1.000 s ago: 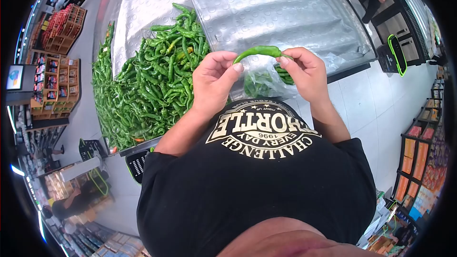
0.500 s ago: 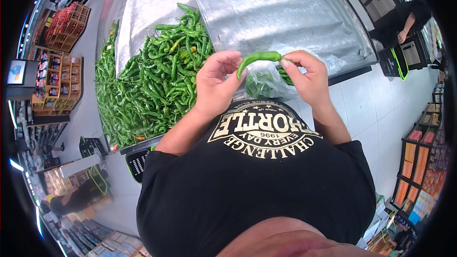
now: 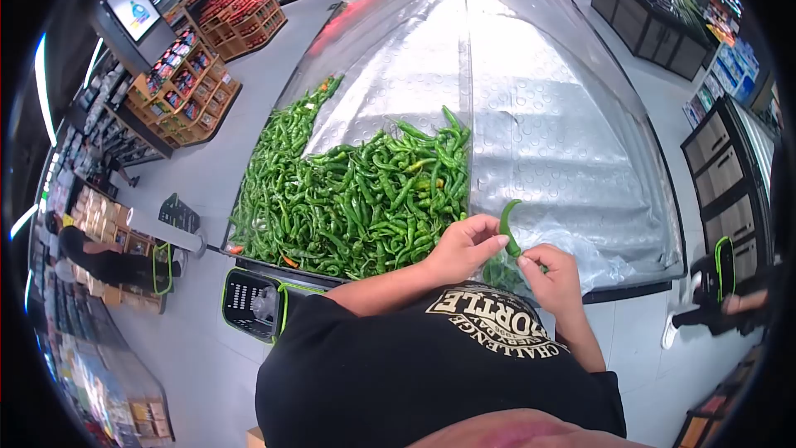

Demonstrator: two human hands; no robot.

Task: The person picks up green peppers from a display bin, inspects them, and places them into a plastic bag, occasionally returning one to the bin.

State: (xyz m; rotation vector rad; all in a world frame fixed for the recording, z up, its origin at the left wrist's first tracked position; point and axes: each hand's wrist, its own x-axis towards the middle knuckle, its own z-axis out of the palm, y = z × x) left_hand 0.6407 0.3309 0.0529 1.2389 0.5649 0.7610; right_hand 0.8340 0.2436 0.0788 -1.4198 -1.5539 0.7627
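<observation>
A curved green pepper stands upright between my two hands. My left hand is closed, its thumb and fingers against the pepper's side. My right hand pinches the pepper's lower end. Just below them, a clear plastic bag with green peppers in it lies near the display's front edge, partly hidden by my hands. To the left, a large pile of green peppers covers part of the silvery display surface.
A black basket with green trim is at the display's front left, beside my body. A person with a basket is at the far left. Another person's arm shows at the right edge. Shelves stand at the left.
The view has swung, showing more of the display's far side. The pepper has turned from nearly level to upright, and my hands are closer together.
</observation>
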